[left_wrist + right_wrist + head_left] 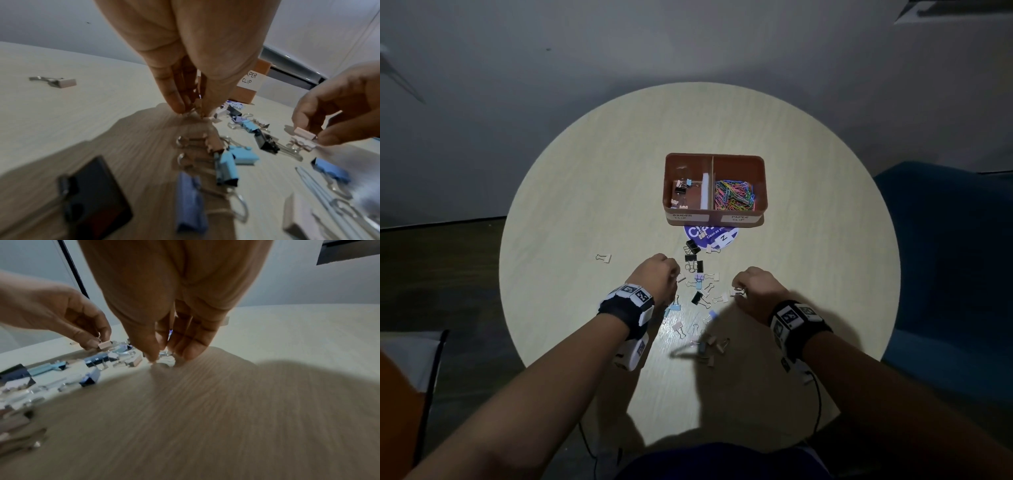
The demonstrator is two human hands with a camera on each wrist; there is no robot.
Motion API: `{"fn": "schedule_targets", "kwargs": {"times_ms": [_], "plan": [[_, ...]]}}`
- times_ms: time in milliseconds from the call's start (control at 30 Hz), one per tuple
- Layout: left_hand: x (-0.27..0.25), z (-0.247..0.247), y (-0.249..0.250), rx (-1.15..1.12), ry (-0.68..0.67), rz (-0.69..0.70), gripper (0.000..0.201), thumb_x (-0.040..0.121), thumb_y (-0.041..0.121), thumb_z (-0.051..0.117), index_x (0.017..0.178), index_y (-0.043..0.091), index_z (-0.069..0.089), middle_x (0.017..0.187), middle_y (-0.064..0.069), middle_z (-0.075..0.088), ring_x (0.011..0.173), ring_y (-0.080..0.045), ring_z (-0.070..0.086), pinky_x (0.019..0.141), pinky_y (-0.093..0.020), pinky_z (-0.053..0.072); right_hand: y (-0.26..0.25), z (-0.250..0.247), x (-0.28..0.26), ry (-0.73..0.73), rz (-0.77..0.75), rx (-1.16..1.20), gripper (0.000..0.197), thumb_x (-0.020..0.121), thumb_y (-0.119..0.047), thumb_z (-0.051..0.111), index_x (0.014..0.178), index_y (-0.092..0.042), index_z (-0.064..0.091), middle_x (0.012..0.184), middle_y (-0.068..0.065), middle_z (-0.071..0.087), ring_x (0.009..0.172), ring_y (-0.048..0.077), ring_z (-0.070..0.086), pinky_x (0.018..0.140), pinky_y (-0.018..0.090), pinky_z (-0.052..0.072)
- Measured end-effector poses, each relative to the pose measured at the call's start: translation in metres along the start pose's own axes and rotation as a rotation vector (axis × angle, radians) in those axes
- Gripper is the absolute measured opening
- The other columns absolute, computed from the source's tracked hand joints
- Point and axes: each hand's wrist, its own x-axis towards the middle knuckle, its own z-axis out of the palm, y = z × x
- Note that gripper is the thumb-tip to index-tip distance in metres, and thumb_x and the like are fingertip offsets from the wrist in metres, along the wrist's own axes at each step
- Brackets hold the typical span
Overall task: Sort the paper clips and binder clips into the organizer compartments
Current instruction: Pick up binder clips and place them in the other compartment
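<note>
A brown organizer stands mid-table. Its left compartment, labelled binder clip, holds a few binder clips; its right one holds colourful paper clips. Loose binder clips in black, blue, pink and white lie scattered between my hands. My left hand pinches a pink binder clip just above the table at the pile's left edge. My right hand pinches another pink binder clip at the pile's right edge. In each wrist's own view the fingers mostly hide the clip held.
One white binder clip lies alone to the left. More clips cluster nearer me. A purple round sticker sits in front of the organizer. The table is round, with a blue seat at its right.
</note>
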Motion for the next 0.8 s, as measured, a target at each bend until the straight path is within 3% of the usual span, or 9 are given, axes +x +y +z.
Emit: {"fn": "schedule_targets", "kwargs": {"times_ms": [133,300,433,533,700,800], "plan": [[-0.005,0.000,-0.004,-0.067,0.060,-0.047,0.022,0.089,0.019,0.056,0.108,0.015,0.068,0.102,-0.006,0.063,0.094,-0.024,0.060,0.078,-0.027,0.045,-0.014,0.011,-0.003,0.070,-0.122,0.029,0.024,0.079,-0.011,0.066,0.103,-0.006,0.066,0.097,0.015,0.063,0.091,0.035,0.060,0.077,0.032,0.044],[-0.011,-0.001,-0.010,-0.058,0.041,-0.057,0.026,0.088,0.020,0.057,0.112,0.016,0.066,0.103,-0.007,0.064,0.095,-0.025,0.061,0.079,-0.029,0.048,-0.022,0.017,-0.002,0.028,-0.103,-0.022,0.033,0.079,-0.005,0.062,0.112,-0.005,0.063,0.107,0.016,0.061,0.098,0.034,0.058,0.080,0.033,0.046],[-0.013,-0.001,-0.012,-0.017,0.012,-0.027,0.028,0.090,0.018,0.059,0.117,0.017,0.064,0.109,-0.007,0.062,0.097,-0.026,0.061,0.080,-0.030,0.049,-0.024,0.017,-0.002,0.006,-0.100,-0.041,0.043,0.079,-0.012,0.066,0.121,-0.006,0.059,0.110,0.015,0.059,0.101,0.032,0.057,0.082,0.034,0.047],[-0.014,-0.001,-0.013,0.023,-0.014,-0.015,0.028,0.092,0.013,0.055,0.118,0.014,0.065,0.114,-0.008,0.059,0.099,-0.027,0.061,0.081,-0.031,0.050,-0.024,0.015,0.001,-0.031,-0.091,-0.094,0.037,0.085,-0.015,0.064,0.121,-0.006,0.060,0.114,0.015,0.058,0.104,0.032,0.057,0.085,0.035,0.046],[-0.015,-0.001,-0.012,0.002,0.012,-0.084,0.026,0.092,0.018,0.055,0.115,0.014,0.065,0.108,-0.009,0.061,0.097,-0.026,0.060,0.079,-0.028,0.046,-0.024,0.015,0.001,-0.029,-0.068,-0.094,0.030,0.084,-0.013,0.062,0.112,-0.003,0.063,0.109,0.017,0.059,0.101,0.035,0.057,0.079,0.034,0.045],[-0.018,-0.004,-0.014,-0.056,0.046,-0.108,0.027,0.089,0.020,0.058,0.114,0.014,0.064,0.106,-0.008,0.061,0.096,-0.024,0.059,0.078,-0.027,0.045,-0.026,0.004,0.002,-0.016,-0.005,-0.025,0.014,0.085,-0.022,0.062,0.098,-0.018,0.061,0.100,0.008,0.056,0.093,0.025,0.053,0.074,0.026,0.035]]}}
